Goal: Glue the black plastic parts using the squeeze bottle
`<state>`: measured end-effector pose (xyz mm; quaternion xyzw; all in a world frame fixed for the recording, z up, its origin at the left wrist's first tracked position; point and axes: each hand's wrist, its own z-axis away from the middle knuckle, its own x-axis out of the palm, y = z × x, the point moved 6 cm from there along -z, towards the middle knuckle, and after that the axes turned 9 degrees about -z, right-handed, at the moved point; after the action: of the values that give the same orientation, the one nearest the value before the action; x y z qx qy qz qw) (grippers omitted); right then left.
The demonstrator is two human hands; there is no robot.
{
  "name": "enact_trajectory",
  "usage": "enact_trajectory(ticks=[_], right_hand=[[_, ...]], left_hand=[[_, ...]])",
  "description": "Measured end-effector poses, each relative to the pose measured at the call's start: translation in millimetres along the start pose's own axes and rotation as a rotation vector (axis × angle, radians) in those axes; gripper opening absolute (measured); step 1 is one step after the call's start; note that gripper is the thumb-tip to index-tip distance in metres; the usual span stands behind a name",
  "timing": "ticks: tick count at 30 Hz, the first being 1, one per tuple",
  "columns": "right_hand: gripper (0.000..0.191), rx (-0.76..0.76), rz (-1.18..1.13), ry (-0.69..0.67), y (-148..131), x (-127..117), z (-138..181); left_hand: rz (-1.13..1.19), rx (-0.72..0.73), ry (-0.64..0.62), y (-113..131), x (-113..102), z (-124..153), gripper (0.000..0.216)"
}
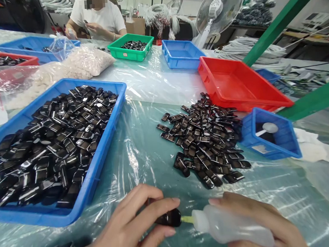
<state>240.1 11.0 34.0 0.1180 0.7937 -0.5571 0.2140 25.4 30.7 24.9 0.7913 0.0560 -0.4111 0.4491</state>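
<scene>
A shiny, wrinkled, plastic-covered tabletop (143, 140). At left, a long blue tray (57, 219) holds heaped glossy black cases (68, 143); to its right, a loose pile (206, 139) of similar ones. Which are finished cannot be told. Near, the left hand (124, 230) pinches one smooth, rounded case (174, 218), apparently in progress; the right hand (258, 211) grasps a cloudy bottle (228, 225), its yellowish tip (187, 219) at the case's end.

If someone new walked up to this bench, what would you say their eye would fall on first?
Probably the large blue tray at the left, heaped with glossy black pieces, and the loose pile of similar pieces on the table to its right. In the foreground, the left hand holds one dark piece at the yellow tip of a squeeze bottle in the right hand.
</scene>
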Motion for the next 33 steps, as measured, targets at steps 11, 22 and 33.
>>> enact_trajectory(ticks=[11,22,33], right_hand=[[0.033,0.204,0.031,0.176,11.0,-9.9,9.6],[0.031,0.233,-0.046,0.044,27.3,30.1,-12.6],[0.008,-0.126,0.213,0.07,-16.5,43.9,1.2]], left_hand=[[0.037,-0.158,0.099,-12.1,-5.9,0.3,0.028],[0.096,-0.349,0.189,-19.0,-5.2,3.8,0.026],[0.093,-0.248,0.198,-13.8,-5.0,7.2,0.026]])
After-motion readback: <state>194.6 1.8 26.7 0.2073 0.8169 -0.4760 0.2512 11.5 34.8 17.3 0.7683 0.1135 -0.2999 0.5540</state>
